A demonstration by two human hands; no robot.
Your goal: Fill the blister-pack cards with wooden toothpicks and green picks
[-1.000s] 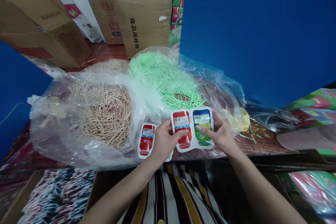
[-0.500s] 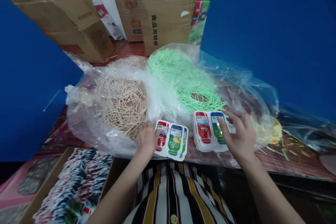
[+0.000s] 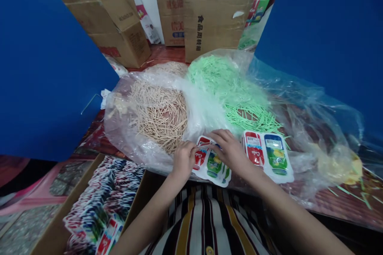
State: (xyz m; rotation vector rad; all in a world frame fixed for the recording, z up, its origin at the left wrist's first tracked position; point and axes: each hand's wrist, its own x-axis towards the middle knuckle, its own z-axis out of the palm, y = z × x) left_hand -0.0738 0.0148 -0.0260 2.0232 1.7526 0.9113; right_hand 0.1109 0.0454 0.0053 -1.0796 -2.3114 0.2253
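Packs near the bench edge, with loose sticks close by

At lower left, an open box (image 3: 60, 227) holds rows of upright printed packs (image 3: 98, 199); one pack leans out of line at the near end, and anything pressed in against it could probably bend or jam it.

Further right, on the bench (image 3: 344, 209), pale sticks (image 3: 161, 119) lie heaped in a clear plastic bag (image 3: 191, 103). The slack film reaches the left hand (image 3: 183, 161), so a snag there could tug the bag and spill sticks.

The left hand's fingers are curled, thumb and forefinger close together at the left edge of the fanned packs (image 3: 214, 166); whether they are clamped on anything I cannot tell. These packs, with red and green prints, lie between the hands, overlapping. Because they are fanned and close to the front edge, a sideways nudge might slide one off.

The right hand (image 3: 231, 155) arches over them, fingers bent toward the left; its fingertips are too unclear to say if they grip. Its wrist is just beside a second stack (image 3: 277, 158), which a careless swing could knock askew.

Behind that stack, green sticks (image 3: 254, 117) touch or nearly touch its top edge, and stray ones could slip between packs. Far right, loose green pieces (image 3: 363, 197) litter the bench.
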